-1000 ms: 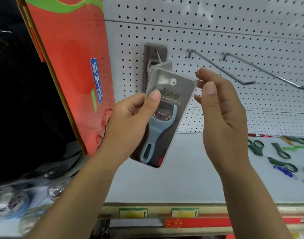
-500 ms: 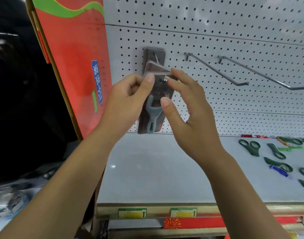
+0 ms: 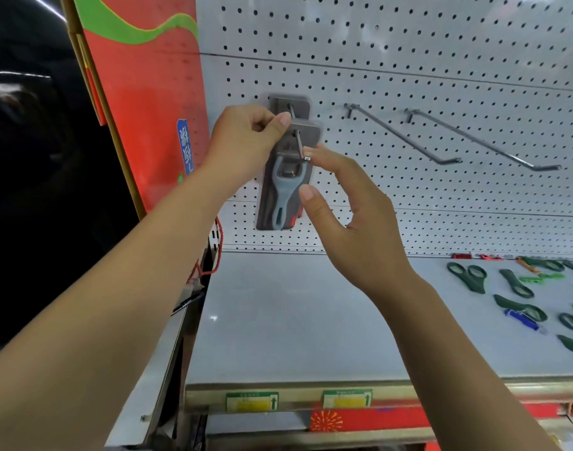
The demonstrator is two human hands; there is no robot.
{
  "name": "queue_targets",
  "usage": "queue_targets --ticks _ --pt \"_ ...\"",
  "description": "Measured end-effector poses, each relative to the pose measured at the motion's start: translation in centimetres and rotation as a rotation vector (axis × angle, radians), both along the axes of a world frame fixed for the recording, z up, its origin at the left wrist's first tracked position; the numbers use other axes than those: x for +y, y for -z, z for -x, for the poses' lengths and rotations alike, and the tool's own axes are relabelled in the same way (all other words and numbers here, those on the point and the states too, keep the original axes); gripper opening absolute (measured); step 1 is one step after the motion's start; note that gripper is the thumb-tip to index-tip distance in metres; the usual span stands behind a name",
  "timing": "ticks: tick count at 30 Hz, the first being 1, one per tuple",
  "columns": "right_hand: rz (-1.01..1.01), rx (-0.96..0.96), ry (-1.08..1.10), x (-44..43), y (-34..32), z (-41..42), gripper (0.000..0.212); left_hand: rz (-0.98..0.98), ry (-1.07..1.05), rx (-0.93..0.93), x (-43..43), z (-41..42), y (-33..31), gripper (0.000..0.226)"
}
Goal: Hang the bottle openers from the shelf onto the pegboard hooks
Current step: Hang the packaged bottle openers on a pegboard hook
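A packaged bottle opener (image 3: 283,193), blue-grey handle in a clear blister on a dark card, hangs on the leftmost pegboard hook (image 3: 299,146). The hook wire passes through the card's top hole. My left hand (image 3: 246,141) pinches the card's top left corner with thumb and fingers. My right hand (image 3: 353,219) is just right of the package; its index fingertip touches the hook's ball tip and its thumb is beside the card's right edge, holding nothing. Another carded package (image 3: 288,104) hangs further back on the same hook, mostly hidden.
Two bare long hooks (image 3: 402,135) (image 3: 480,141) stick out of the white pegboard (image 3: 408,60) to the right. The grey shelf (image 3: 294,320) below carries several green-handled tools (image 3: 467,276) at its right end. A red panel (image 3: 141,92) bounds the left side.
The package went from held out in front of me up to the pegboard and onto the leftmost hook. My right hand let go of the card and now touches the hook tip.
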State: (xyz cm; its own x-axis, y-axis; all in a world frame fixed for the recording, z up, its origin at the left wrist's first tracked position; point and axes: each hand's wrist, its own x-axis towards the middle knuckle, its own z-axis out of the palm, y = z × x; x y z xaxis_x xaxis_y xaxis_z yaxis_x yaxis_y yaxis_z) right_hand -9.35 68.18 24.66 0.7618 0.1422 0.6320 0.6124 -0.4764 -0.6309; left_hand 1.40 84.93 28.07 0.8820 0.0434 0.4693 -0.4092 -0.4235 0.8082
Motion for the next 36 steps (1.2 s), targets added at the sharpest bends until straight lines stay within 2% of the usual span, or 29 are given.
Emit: queue_targets --ticks 5,11,15,19,21,24,28,32,36 --pt "-0.017 0.028 -0.016 -0.1 -0.1 0.0 0.031 -0.057 -0.06 0.025 -0.3 -3.0 -0.7 0.025" --pt "-0.042 0.055 -0.025 -0.1 0.0 0.0 0.029 -0.163 -0.142 0.057 -0.9 -5.9 -1.2 0.046" --pt "-0.05 0.045 -0.024 0.3 -0.1 0.1 0.03 -0.187 -0.17 0.074 -0.9 -7.4 -1.8 0.042" --pt "-0.028 0.064 -0.002 0.2 -0.3 0.1 0.03 -0.244 -0.207 0.075 -0.9 -8.2 -1.8 0.048" --pt "-0.007 0.067 0.016 0.0 -0.6 0.1 0.03 -0.241 -0.214 0.067 -0.9 -8.4 -1.7 0.044" --pt "0.012 0.081 0.01 -0.5 -0.9 0.2 0.034 -0.183 -0.224 0.039 -0.7 -8.5 -1.6 0.025" --pt "0.042 0.075 -0.011 -1.2 -1.1 0.2 0.039 -0.131 -0.213 -0.046 0.0 -6.3 -1.9 0.026" --pt "0.08 0.062 -0.028 -2.5 -0.3 -0.1 0.044 -0.263 -0.194 -0.156 0.7 -0.6 -0.9 0.034" --pt "0.179 0.112 0.054 -5.2 2.5 -1.0 0.054 -0.399 -0.214 -0.146 0.0 5.7 2.1 0.045"
